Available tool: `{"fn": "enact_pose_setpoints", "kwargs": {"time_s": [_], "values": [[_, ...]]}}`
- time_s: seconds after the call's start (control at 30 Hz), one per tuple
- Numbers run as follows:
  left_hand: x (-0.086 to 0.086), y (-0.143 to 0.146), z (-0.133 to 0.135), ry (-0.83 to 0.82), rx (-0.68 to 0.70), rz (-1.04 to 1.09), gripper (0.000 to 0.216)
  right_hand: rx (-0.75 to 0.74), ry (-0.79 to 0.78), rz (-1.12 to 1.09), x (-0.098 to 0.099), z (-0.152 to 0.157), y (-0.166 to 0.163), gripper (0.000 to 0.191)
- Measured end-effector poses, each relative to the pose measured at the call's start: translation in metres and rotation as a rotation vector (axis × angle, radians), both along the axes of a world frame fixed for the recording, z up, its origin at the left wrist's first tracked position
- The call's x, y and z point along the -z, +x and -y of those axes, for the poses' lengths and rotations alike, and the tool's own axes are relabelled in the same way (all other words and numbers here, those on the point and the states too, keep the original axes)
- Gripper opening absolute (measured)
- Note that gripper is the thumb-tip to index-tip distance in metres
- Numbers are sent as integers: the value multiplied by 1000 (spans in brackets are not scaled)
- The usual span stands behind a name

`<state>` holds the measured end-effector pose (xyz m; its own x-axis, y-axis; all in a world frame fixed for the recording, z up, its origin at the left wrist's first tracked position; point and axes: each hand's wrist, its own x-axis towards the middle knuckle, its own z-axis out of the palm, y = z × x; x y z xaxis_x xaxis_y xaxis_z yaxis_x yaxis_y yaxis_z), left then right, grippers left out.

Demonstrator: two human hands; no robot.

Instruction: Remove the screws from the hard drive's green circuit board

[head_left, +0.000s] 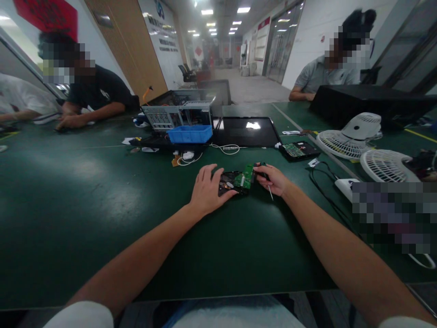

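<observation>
A small black device casing [225,187] lies in front of me, with reddish and metallic parts inside and a green circuit board [243,180] tilted up at its right side. My left hand [206,191] grips the casing from the left, thumb along its near edge and fingers over the far side. My right hand [273,179] is closed around a screwdriver [271,193], whose thin metal shaft points down toward the table. The thumb and forefinger of that hand are at the board's right edge; whether they pinch it is hard to make out.
Behind the casing stand a blue bin [190,134], an open metal computer case [164,118] and a dark flat panel [247,132]. To the right are another opened device [298,150], white fans [337,143] and cables. Co-workers sit across the green table [102,218].
</observation>
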<state>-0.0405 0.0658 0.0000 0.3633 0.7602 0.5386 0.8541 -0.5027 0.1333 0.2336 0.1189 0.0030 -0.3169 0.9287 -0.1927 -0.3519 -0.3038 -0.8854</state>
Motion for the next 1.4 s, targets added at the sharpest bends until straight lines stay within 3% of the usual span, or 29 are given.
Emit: {"fn": "enact_pose_setpoints", "kwargs": {"time_s": [0.13,0.3,0.6,0.9,1.23,1.3,1.4], "values": [[15,-26,-1,-192,-138,10,101,14,6,-6,1,-1,2,36],[17,-23,-4,-310,-82,22,118,12,15,16,0,1,3,38],[17,-18,-17,-381,66,97,110,-27,68,102,3,1,3,48],[24,-15,-18,-337,78,119,103,-64,113,162,3,4,1,47],[20,-14,-15,-297,73,81,99,-59,111,158,4,2,4,48],[17,-13,-12,-269,83,74,93,-70,117,162,3,4,3,47],[11,-11,-7,-196,99,104,67,-76,124,168,1,5,2,46]]}}
